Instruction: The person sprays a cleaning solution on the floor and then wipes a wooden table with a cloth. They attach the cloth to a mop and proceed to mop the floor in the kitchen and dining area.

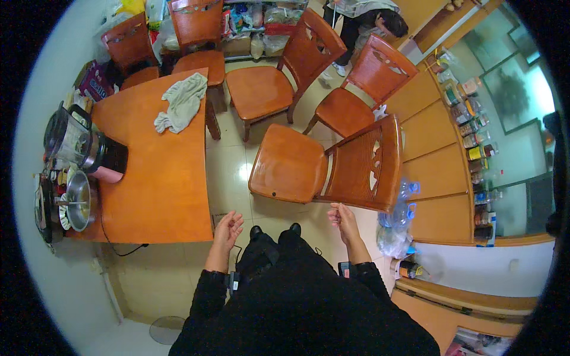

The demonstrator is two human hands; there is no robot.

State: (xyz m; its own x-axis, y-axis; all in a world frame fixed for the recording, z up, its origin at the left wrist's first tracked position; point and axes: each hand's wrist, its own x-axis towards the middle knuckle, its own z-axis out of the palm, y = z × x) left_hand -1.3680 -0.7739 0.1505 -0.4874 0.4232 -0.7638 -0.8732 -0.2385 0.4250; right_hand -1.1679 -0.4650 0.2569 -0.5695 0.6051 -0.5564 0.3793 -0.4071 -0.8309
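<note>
My left hand (229, 229) hangs beside the near right corner of the wooden table (164, 191), fingers loosely bent and holding nothing. My right hand (344, 221) is just below the back of the nearest wooden chair (287, 164). Its fingers are half curled with nothing seen in them; whether a fingertip touches the chair is unclear. That chair stands in front of my feet, its backrest to the right. A crumpled pale green cloth (183, 103) lies at the table's far right edge.
A blender (84, 142) and a metal bowl (81, 200) stand on the table's left. More wooden chairs (262, 91) fill the far side. Another person (363, 22) bends over behind them. Large plastic bottles (397, 214) line the right-hand cabinet (436, 178); jars (475, 139) stand along its ledge.
</note>
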